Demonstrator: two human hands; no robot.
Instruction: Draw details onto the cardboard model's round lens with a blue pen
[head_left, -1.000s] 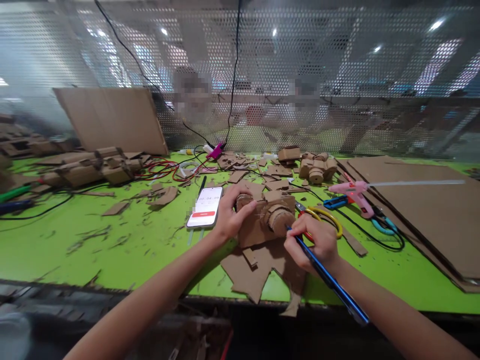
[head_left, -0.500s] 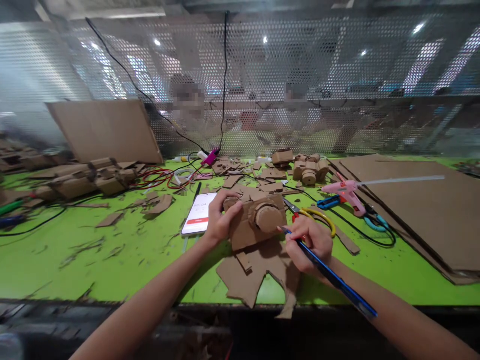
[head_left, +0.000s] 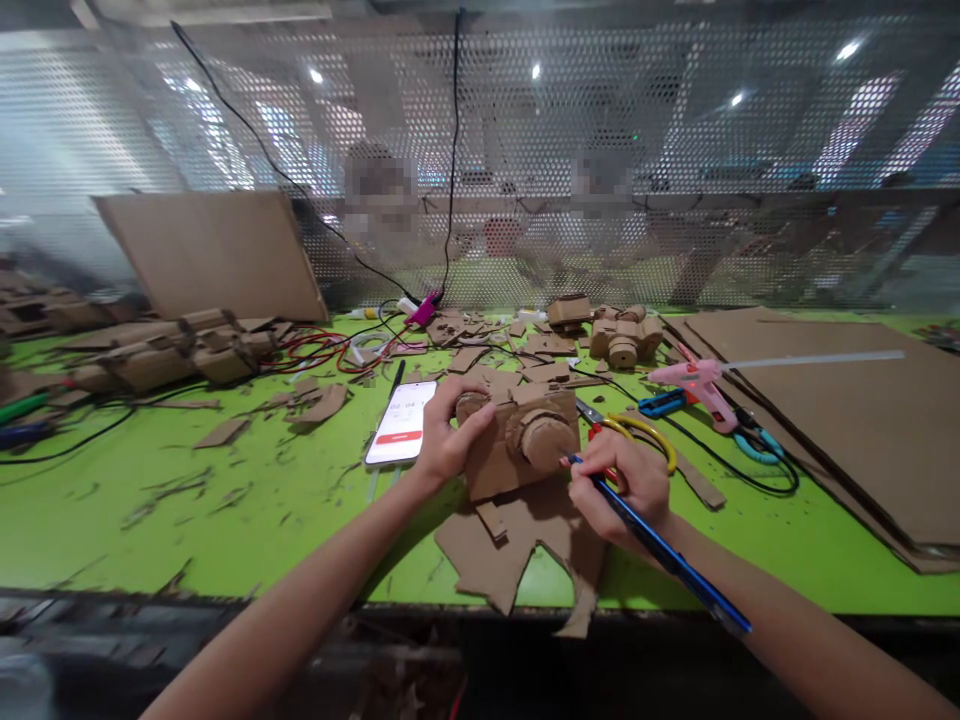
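Observation:
My left hand grips the left side of a cardboard model camera, thumb across its front. A round cardboard lens stands out from the model's face. Pinched in my right hand is a slim blue pen-shaped tool; whether it is a pen or a craft knife I cannot tell. Its tip points at the lower right edge of the lens. Below the model lies a cut cardboard sheet with a small strip on it. Scissors with yellow and red handles lie partly behind my right hand.
A lit phone lies left of the model. To the right are a pink glue gun, blue-handled pliers and large cardboard sheets. Another cardboard camera stands behind. Scraps litter the green table.
The view has shifted slightly, with table items appearing a little further right. Both hands keep their holds, and the tool tip stays beside the lens.

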